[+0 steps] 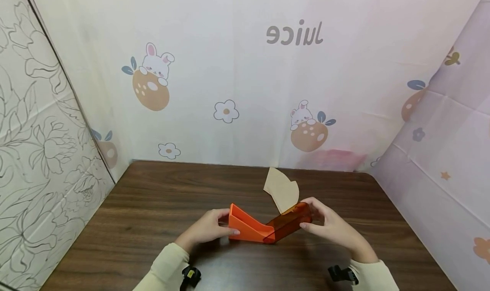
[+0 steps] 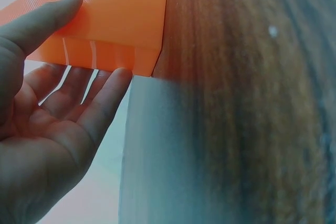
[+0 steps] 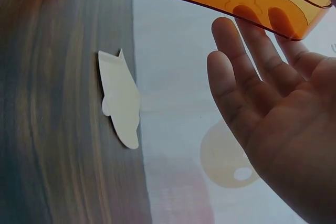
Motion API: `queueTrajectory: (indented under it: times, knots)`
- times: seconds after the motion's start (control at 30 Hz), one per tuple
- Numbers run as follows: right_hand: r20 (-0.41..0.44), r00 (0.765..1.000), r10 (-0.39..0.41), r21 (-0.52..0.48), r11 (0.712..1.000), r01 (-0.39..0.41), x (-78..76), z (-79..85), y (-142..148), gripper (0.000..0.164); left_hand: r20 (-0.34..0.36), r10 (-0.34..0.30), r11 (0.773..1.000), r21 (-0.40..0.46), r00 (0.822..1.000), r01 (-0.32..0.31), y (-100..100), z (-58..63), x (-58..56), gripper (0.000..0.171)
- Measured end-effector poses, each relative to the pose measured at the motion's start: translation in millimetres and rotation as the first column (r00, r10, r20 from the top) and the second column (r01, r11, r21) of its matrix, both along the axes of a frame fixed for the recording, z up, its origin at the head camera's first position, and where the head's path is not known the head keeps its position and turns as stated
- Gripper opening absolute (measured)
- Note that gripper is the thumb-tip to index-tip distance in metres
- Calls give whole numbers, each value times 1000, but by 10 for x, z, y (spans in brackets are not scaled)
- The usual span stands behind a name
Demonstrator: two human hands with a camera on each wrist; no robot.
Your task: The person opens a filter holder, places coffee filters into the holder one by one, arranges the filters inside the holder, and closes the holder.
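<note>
On the table stands an orange box (image 1: 245, 232) with a see-through amber lid (image 1: 288, 223), joined at one end and swung wide apart from it. My left hand (image 1: 206, 228) holds the box's left end; its thumb lies on the front side in the left wrist view, fingers at the end wall (image 2: 113, 56). My right hand (image 1: 334, 227) pinches the lid's far end between thumb and fingers. Behind the lid lie beige fan-shaped papers (image 1: 282, 189), looking like coffee filters, partly overlapped by the lid in the head view.
The dark wood-grain table (image 1: 160, 189) reaches back to a printed curtain (image 1: 229, 69). More curtain hangs at the left (image 1: 49, 146) and right (image 1: 451, 155) sides. Black straps with small devices sit on both wrists.
</note>
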State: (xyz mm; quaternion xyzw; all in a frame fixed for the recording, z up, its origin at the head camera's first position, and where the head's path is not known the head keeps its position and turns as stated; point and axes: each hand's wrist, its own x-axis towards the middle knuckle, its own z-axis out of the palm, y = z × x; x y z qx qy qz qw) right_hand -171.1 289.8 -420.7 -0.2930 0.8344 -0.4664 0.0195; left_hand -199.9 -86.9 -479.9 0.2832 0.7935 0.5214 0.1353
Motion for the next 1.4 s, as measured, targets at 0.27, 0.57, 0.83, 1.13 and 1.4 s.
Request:
queueTrajectory:
  times: [0.27, 0.57, 0.83, 1.13, 1.4]
  knots:
    - [12, 1000, -11, 3, 1000, 11, 36, -42, 83, 38, -5, -3, 1000, 0, 1000, 3, 2, -11, -4, 35]
    - [74, 997, -17, -24, 1000, 19, 57, -94, 126, 38, 6, 9, 1000, -18, 1000, -9, 7, -17, -8, 36]
    - [59, 998, -12, -25, 1000, 14, 58, -130, 143, 38, 10, 15, 1000, -19, 1000, -15, 2, -25, -5, 35]
    - [73, 997, -35, 3, 999, 35, 63, -147, 148, 40, 17, 25, 1000, -17, 1000, -24, 5, -19, 10, 34]
    - [38, 999, -14, -25, 1000, 15, 74, -102, 126, 40, 23, 20, 1000, -10, 1000, -20, 6, -29, 8, 34]
